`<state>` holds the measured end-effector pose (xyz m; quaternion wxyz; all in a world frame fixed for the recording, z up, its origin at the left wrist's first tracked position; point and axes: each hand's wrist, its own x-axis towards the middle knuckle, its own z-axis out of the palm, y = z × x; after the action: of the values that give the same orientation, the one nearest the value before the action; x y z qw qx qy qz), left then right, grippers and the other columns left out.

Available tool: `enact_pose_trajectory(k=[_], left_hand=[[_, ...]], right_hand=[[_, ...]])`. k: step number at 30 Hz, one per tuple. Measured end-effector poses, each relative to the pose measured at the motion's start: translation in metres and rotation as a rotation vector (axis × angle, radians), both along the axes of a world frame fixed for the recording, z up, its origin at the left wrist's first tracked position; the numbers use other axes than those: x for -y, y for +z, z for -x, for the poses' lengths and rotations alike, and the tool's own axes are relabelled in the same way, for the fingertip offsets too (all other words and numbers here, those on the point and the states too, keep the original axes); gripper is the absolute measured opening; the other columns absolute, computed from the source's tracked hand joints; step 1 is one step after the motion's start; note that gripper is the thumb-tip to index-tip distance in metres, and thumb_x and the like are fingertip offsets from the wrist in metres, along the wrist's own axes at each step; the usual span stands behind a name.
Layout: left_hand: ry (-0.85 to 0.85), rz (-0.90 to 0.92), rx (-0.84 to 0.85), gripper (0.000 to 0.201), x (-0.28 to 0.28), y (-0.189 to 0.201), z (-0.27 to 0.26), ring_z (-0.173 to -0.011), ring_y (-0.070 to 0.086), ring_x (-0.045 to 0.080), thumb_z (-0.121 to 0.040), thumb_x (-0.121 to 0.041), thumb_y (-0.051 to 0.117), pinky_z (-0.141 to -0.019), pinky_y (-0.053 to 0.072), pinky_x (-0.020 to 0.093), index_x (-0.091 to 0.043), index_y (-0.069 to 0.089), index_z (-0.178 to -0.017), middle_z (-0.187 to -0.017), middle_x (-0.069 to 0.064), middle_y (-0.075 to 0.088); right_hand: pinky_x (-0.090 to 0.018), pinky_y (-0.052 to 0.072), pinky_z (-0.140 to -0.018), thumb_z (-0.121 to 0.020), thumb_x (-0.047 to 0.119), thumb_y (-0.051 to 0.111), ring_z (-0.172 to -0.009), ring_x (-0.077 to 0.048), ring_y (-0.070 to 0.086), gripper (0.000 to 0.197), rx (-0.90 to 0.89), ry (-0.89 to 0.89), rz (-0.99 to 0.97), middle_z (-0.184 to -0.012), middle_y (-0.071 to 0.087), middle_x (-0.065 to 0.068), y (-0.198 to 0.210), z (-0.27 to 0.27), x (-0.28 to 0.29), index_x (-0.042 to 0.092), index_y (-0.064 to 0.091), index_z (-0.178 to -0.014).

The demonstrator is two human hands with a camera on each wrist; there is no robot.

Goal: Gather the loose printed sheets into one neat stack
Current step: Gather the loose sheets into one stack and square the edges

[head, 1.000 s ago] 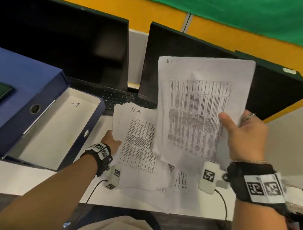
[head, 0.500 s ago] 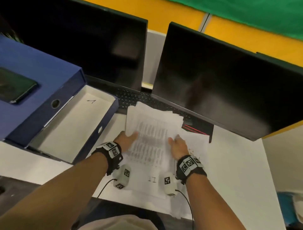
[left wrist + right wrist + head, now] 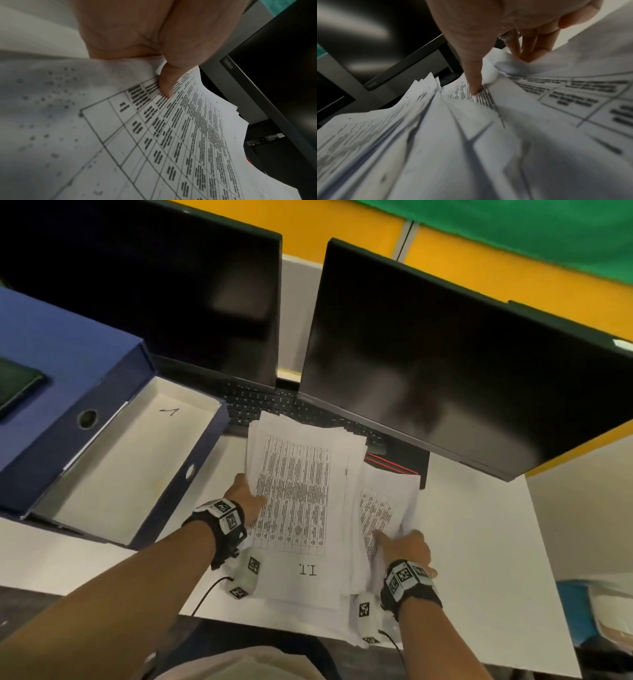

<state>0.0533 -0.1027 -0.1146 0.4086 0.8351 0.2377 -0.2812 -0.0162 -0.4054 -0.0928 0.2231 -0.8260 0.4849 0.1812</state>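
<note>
A ragged pile of printed sheets [image 3: 301, 508] with tables of text lies on the white table [image 3: 479, 542] in front of me, its top page marked "I.T.". Several sheets stick out to the right of the pile. My left hand [image 3: 246, 498] grips the pile's left edge; in the left wrist view its thumb [image 3: 166, 86] lies on the top sheet [image 3: 171, 135] and the fingers are hidden under the paper. My right hand [image 3: 406, 544] pinches the sheets that jut out on the right: thumb [image 3: 472, 81] on top, fingers [image 3: 530, 51] curled under an edge.
An open blue box file [image 3: 120, 460] lies left of the pile, with a phone [image 3: 13, 392] on its lid. Two dark monitors [image 3: 154, 302] [image 3: 462, 378] and a keyboard [image 3: 260, 402] stand right behind the sheets. Bare table shows to the right.
The sheet held up in my right hand has come down onto the pile. My right hand then slid from the pile's middle to its right side and took hold of the jutting sheets.
</note>
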Motion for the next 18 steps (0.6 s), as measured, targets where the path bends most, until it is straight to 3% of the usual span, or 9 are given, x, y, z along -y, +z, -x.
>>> enact_pose_trajectory(k=[2, 5, 10, 15, 18], left_hand=[[-0.014, -0.009, -0.001, 0.06, 0.0, 0.001, 0.0, -0.095, 0.065, 0.029, -0.089, -0.029, 0.065, -0.088, 0.055, 0.041, -0.014, 0.032, -0.137, -0.12, 0.013, 0.06], [-0.028, -0.031, -0.003, 0.061, 0.0, 0.004, -0.001, -0.111, 0.059, 0.033, -0.091, -0.029, 0.064, -0.094, 0.051, 0.04, -0.012, 0.031, -0.14, -0.129, 0.015, 0.056], [-0.028, -0.027, -0.003, 0.059, -0.003, 0.004, -0.002, -0.11, 0.06, 0.032, -0.091, -0.028, 0.064, -0.094, 0.051, 0.042, -0.012, 0.033, -0.138, -0.128, 0.014, 0.056], [-0.016, -0.021, 0.014, 0.048, -0.004, 0.005, -0.001, -0.096, 0.059, 0.027, -0.092, -0.023, 0.064, -0.079, 0.048, 0.034, -0.011, 0.039, -0.131, -0.118, 0.011, 0.06], [-0.014, -0.022, 0.023, 0.045, -0.005, 0.005, -0.001, -0.093, 0.059, 0.025, -0.092, -0.022, 0.064, -0.075, 0.047, 0.033, -0.011, 0.041, -0.129, -0.114, 0.009, 0.06]], right_hand=[[-0.051, 0.035, -0.106, -0.064, 0.064, 0.078, -0.116, -0.035, 0.058, 0.083, 0.013, -0.001, -0.057, -0.123, 0.063, -0.011, 0.0, -0.004, 0.005, 0.012, 0.052, -0.124], [-0.049, 0.047, -0.1, -0.058, 0.056, 0.086, -0.117, -0.037, 0.057, 0.097, 0.067, -0.03, -0.128, -0.13, 0.058, -0.016, 0.0, -0.01, 0.006, 0.007, 0.048, -0.132], [-0.045, 0.048, -0.095, -0.069, 0.028, 0.088, -0.121, -0.041, 0.055, 0.096, 0.192, -0.177, -0.176, -0.137, 0.05, -0.023, 0.007, -0.013, 0.006, 0.007, 0.031, -0.144], [-0.04, 0.053, -0.091, -0.073, 0.024, 0.085, -0.109, -0.038, 0.064, 0.067, 0.162, -0.122, -0.226, -0.125, 0.064, -0.019, 0.009, -0.015, 0.002, 0.0, 0.055, -0.128], [-0.04, 0.053, -0.089, -0.074, 0.022, 0.083, -0.11, -0.038, 0.063, 0.062, 0.195, -0.096, -0.212, -0.124, 0.064, -0.018, 0.01, -0.017, 0.0, 0.001, 0.056, -0.125]])
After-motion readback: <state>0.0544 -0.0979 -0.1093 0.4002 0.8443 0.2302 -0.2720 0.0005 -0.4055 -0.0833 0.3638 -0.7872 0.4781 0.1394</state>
